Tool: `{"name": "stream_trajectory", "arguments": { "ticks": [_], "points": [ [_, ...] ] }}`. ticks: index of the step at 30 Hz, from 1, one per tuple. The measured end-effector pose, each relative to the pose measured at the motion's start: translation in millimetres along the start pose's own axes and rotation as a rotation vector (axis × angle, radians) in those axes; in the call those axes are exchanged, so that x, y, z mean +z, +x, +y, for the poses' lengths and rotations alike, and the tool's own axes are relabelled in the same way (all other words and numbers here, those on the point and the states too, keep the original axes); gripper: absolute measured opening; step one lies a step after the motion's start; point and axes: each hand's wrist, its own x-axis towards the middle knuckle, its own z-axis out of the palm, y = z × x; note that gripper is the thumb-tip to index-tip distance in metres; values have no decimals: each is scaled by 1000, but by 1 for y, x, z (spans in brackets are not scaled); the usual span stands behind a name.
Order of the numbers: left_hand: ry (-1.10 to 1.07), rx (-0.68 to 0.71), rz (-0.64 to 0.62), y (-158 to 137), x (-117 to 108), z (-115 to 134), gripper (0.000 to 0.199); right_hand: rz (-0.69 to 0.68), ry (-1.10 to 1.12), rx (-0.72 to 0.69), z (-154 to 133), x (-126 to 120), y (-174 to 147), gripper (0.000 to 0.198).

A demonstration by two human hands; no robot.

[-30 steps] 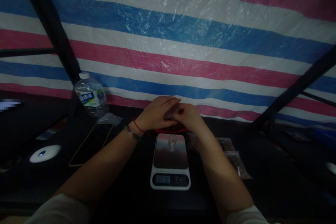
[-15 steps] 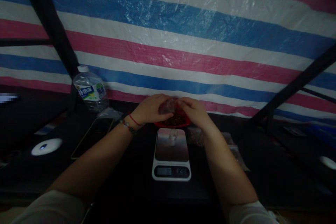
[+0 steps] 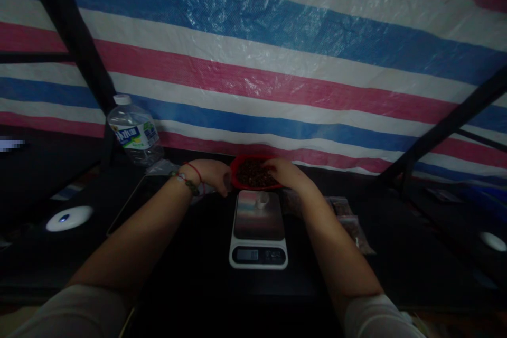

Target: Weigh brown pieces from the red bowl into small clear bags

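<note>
My right hand reaches over the right side of a red bowl of small dark brown pieces. Its fingers are drawn together, with the tips down at the pieces; whatever they pinch is hidden. Just left of the bowl is my left hand, fingers curled and thumb pointing down. Clear plastic film, apparently a bag, shows dimly under its palm. In front of the bowl stands a white kitchen scale with a metal plate. A small clear cup sits on that plate.
Several small clear bags of brown material lie beside my right forearm. On the left are a phone, a white oval device and a large clear bottle. A striped tarpaulin hangs behind the black table.
Both hands were together over the bowl with a clear plastic bag. My left hand has moved left off the bowl; my right hand has lowered to its contents, which now show.
</note>
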Motion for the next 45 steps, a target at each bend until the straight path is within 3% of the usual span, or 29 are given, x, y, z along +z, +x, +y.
{"name": "stream_trajectory", "arguments": {
  "ticks": [2, 4, 6, 9, 13, 15, 17, 19, 21, 22, 25, 28, 30, 38, 42, 45],
  "points": [
    [52, 23, -190, 0, -1, -2, 33, -56, -1, -34, 8, 13, 5, 43],
    [71, 67, -205, 1, -4, 0, 40, -110, -10, -50, 15, 23, 9, 43],
    [75, 127, -149, 2, -7, 5, 40, -141, -37, -37, 19, 31, 13, 42],
    [146, 163, -36, 8, -5, 10, 25, -135, -87, -13, 19, 37, 20, 42],
    [296, 53, 293, 25, 7, 1, 28, -123, -122, 38, 12, 31, 26, 36],
    [284, -68, 401, 33, 15, -9, 40, -23, -148, 133, 12, 22, 23, 28],
    [226, -157, 345, 40, 22, -19, 50, 164, -186, 266, 18, 14, 18, 29],
    [129, -159, 232, 44, 27, -24, 45, 301, -194, 377, 30, 9, 12, 47],
    [43, -109, 160, 46, 30, -25, 33, 270, -117, 410, 43, 10, 8, 61],
    [18, -92, 163, 47, 30, -23, 30, 209, -53, 397, 49, 12, 8, 58],
    [-25, -89, 354, 48, 26, -19, 32, 125, 93, 376, 61, 16, 11, 35],
    [-113, -54, 579, 48, 22, -15, 39, 334, 111, 414, 62, 13, 16, 32],
    [-140, -35, 626, 47, 21, -13, 41, 441, 97, 422, 60, 11, 17, 34],
    [36, -167, 483, 46, 19, -19, 33, 344, 96, 464, 51, 12, 13, 32],
    [-15, -203, 391, 49, 27, -25, 41, 309, 280, 321, 48, 21, 16, 39],
    [-126, -169, 348, 53, 36, -30, 32, 286, 363, 255, 48, 32, 22, 37]
  ]
}}
